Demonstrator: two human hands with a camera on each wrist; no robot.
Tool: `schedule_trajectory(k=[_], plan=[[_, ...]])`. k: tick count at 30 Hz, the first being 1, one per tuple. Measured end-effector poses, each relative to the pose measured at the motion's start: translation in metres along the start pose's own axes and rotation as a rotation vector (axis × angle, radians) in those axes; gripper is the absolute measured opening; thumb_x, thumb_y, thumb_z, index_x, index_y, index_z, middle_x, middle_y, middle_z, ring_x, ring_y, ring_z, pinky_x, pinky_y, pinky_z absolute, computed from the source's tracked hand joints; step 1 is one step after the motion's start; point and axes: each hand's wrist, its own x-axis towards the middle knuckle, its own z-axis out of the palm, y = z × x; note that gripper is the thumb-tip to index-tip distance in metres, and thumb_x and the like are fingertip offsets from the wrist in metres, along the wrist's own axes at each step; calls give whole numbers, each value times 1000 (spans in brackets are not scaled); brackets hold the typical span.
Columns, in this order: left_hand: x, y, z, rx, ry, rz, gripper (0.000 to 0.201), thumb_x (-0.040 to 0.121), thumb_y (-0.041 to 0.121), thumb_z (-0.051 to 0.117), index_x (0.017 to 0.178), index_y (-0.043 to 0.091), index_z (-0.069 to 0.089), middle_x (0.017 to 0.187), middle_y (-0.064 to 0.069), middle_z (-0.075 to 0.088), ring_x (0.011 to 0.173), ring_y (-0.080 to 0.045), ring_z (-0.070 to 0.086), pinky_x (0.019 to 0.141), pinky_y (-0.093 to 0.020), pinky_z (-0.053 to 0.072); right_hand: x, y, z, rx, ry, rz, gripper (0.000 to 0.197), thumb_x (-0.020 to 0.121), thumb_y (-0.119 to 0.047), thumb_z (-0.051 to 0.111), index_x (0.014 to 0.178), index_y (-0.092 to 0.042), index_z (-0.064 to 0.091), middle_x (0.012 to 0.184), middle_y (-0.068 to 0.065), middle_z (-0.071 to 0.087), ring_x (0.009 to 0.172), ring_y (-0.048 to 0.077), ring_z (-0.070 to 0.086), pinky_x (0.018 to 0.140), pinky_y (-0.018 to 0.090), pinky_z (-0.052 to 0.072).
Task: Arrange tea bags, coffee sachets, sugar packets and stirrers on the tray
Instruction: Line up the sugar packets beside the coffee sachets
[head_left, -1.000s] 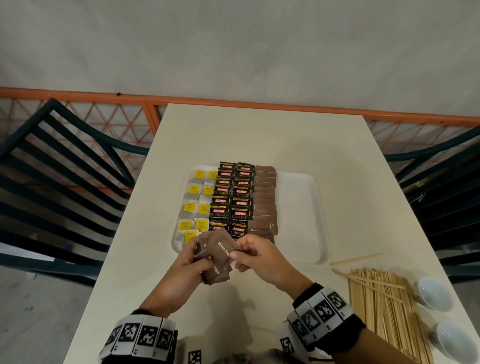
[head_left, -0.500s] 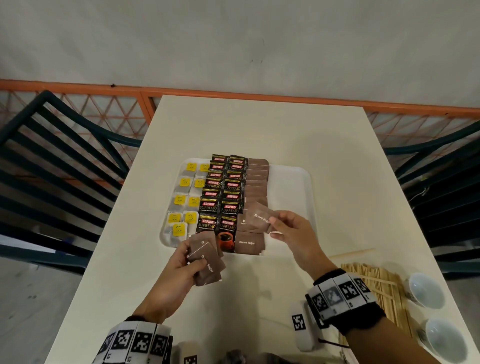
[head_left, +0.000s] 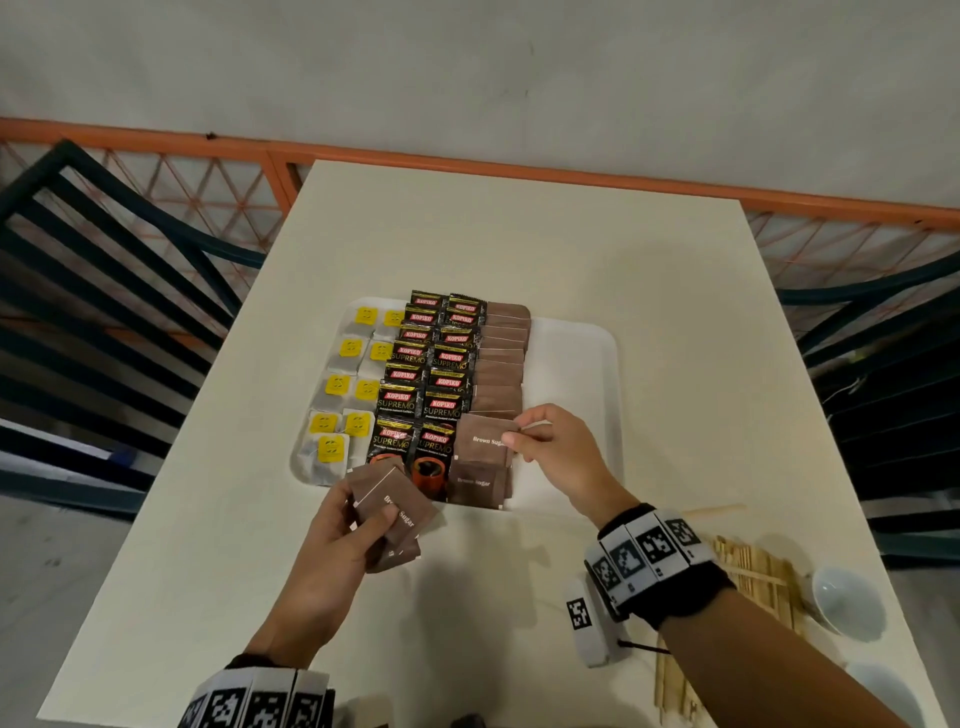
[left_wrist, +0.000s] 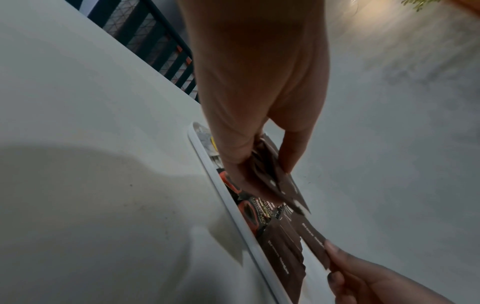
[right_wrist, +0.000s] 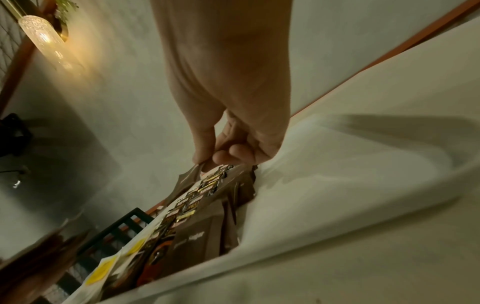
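A white tray (head_left: 571, 374) in the middle of the table holds columns of tea bags with yellow tags (head_left: 343, 395), black coffee sachets (head_left: 431, 379) and brown sugar packets (head_left: 501, 358). My right hand (head_left: 550, 452) pinches one brown sugar packet (head_left: 483, 439) by its right edge, just over the near end of the sugar column; the pinch shows in the right wrist view (right_wrist: 192, 176). My left hand (head_left: 343, 535) grips a small stack of brown sugar packets (head_left: 395, 509) at the tray's near edge, also in the left wrist view (left_wrist: 272, 174).
Wooden stirrers (head_left: 748, 566) lie in a pile on the table at the right, one loose stirrer (head_left: 714, 511) beyond them. Two white cups (head_left: 847, 603) stand at the right edge. Dark chairs (head_left: 104, 291) flank the table. The tray's right part is bare.
My right hand took one sugar packet off the stack in my left hand and carried it forward over the tray's sugar column. The left hand stayed near the tray's front edge.
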Motion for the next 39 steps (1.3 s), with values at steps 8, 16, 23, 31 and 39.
schedule_trajectory(k=[8, 16, 23, 31, 39], plan=[[20, 9, -1, 37, 17, 4, 40, 88, 1, 55, 122, 23, 54, 112, -8, 66, 89, -23, 70, 59, -35, 57, 8, 14, 12, -89, 41, 23, 23, 77, -15, 73, 77, -28, 54, 74, -2, 64, 71, 10, 59, 64, 15, 41], [33, 16, 3, 79, -10, -12, 39, 89, 10, 57, 124, 25, 51, 111, -4, 65, 96, -22, 66, 61, -33, 57, 8, 10, 17, -255, 102, -34, 27, 78, -20, 72, 97, -17, 52, 73, -9, 53, 68, 4, 50, 59, 8, 37], [41, 13, 17, 100, -13, 43, 31, 86, 10, 60, 113, 27, 55, 105, -2, 66, 94, -16, 65, 66, -31, 57, -23, -26, 36, -207, -223, -62, 12, 86, -38, 59, 93, -28, 56, 84, -14, 59, 80, 1, 55, 68, 10, 41], [46, 14, 21, 75, -26, 67, 21, 92, 14, 51, 106, 28, 56, 97, 5, 69, 85, -7, 67, 66, -27, 58, -21, -20, 44, 34, -195, 47, 7, 87, -16, 61, 93, -20, 62, 80, -2, 65, 67, 6, 59, 60, 17, 48], [53, 17, 13, 41, 34, 35, 21, 93, 15, 50, 111, 26, 55, 103, -1, 64, 94, -14, 62, 69, -29, 54, 8, -21, 19, 294, 10, 104, 7, 85, -8, 63, 86, -15, 64, 86, 3, 64, 74, 14, 61, 63, 20, 53]])
